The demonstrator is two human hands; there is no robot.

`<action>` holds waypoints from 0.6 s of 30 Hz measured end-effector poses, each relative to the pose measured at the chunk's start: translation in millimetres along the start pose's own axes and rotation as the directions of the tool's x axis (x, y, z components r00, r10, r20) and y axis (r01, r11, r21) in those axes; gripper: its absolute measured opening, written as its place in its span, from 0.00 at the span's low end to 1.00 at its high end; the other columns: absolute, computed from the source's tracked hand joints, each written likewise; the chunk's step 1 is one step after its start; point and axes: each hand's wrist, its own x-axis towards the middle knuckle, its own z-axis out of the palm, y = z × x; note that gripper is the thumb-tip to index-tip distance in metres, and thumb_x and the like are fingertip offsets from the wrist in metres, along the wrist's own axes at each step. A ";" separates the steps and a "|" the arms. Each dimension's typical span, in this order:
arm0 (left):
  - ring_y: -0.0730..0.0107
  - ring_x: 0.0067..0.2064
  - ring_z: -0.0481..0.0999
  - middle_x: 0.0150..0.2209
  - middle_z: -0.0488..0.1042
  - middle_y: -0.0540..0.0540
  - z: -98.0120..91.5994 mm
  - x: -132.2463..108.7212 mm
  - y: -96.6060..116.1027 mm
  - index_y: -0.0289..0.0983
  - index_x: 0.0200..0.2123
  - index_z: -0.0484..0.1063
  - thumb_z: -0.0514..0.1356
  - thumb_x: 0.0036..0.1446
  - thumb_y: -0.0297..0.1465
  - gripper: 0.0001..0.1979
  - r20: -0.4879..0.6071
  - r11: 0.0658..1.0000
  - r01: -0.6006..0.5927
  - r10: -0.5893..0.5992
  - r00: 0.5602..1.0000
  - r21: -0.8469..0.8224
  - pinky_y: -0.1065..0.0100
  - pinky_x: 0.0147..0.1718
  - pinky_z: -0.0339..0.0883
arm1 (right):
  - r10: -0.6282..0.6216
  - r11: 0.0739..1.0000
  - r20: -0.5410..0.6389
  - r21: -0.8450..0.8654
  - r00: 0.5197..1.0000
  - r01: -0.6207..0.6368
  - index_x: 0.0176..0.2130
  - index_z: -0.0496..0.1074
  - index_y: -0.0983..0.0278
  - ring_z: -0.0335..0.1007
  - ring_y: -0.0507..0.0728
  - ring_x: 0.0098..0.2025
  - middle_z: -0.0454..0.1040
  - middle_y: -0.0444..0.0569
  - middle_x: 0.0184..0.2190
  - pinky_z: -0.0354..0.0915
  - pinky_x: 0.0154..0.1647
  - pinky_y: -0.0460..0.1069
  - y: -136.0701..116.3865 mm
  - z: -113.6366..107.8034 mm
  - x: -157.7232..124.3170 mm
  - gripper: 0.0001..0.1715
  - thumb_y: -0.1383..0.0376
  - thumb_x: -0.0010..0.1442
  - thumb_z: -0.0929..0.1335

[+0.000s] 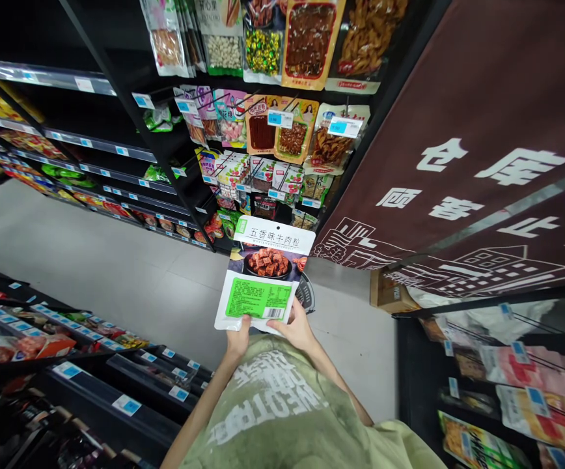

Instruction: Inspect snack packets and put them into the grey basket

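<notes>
White pouch point(265, 272): left grip point(238, 335) clamped on its 7 o'clock edge, right grip point(297, 326) clamped at 5 o'clock. Packs point(265, 133) hang at 12 o'clock; brown curtain point(458, 117), 2 o'clock.

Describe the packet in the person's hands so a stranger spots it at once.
From the brown panel with white lettering, look down-left to the left hand and right hand. They hold a white-edged packet picturing brown cubes in a dark bowl. Unlike the packets hanging beyond, it is handheld, showing a bright green label with a barcode.
</notes>
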 end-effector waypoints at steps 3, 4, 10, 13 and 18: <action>0.52 0.54 0.75 0.41 0.80 0.40 3.3 2.1 6.0 0.36 0.43 0.75 0.63 0.47 0.56 0.32 -0.036 0.997 -0.060 0.058 0.998 -0.051 0.55 0.59 0.63 | 0.004 1.000 -0.019 0.015 1.000 -0.004 0.51 0.67 0.62 0.77 0.61 0.46 0.78 0.52 0.47 0.73 0.49 0.55 -1.1 -2.5 0.7 0.39 0.60 0.42 0.80; 0.54 0.46 0.79 0.35 0.80 0.42 4.8 2.7 9.1 0.36 0.40 0.76 0.63 0.47 0.56 0.30 -0.038 0.996 -0.067 0.065 0.997 -0.060 0.57 0.53 0.70 | 0.008 1.000 -0.024 0.023 1.000 -0.007 0.51 0.67 0.62 0.77 0.61 0.46 0.78 0.53 0.47 0.73 0.49 0.55 -1.8 -3.4 0.8 0.40 0.60 0.41 0.81; 0.75 0.15 0.65 0.16 0.70 0.52 12.5 1.9 26.9 0.35 0.24 0.70 0.67 0.42 0.53 0.25 -0.045 0.995 -0.045 0.042 0.998 -0.084 0.72 0.13 0.61 | 0.031 0.997 -0.025 0.076 0.999 -0.029 0.51 0.66 0.61 0.78 0.62 0.44 0.79 0.53 0.45 0.74 0.47 0.57 -5.7 -6.1 1.3 0.42 0.58 0.40 0.81; 0.76 0.15 0.65 0.16 0.70 0.52 13.8 1.2 32.4 0.35 0.21 0.71 0.69 0.42 0.46 0.20 -0.047 0.997 -0.038 0.035 0.998 -0.074 0.73 0.12 0.62 | 0.036 0.995 -0.021 0.090 0.999 -0.034 0.51 0.66 0.60 0.79 0.61 0.41 0.80 0.51 0.42 0.75 0.44 0.56 -6.2 -6.1 2.1 0.42 0.57 0.40 0.81; 0.75 0.14 0.66 0.15 0.71 0.52 14.7 1.0 40.6 0.35 0.18 0.72 0.69 0.39 0.37 0.12 -0.096 1.000 -0.017 0.016 0.995 -0.013 0.72 0.13 0.64 | 0.016 0.995 -0.025 0.096 1.000 -0.013 0.51 0.66 0.61 0.79 0.60 0.40 0.80 0.50 0.42 0.76 0.42 0.54 -7.2 -4.7 2.5 0.41 0.58 0.41 0.81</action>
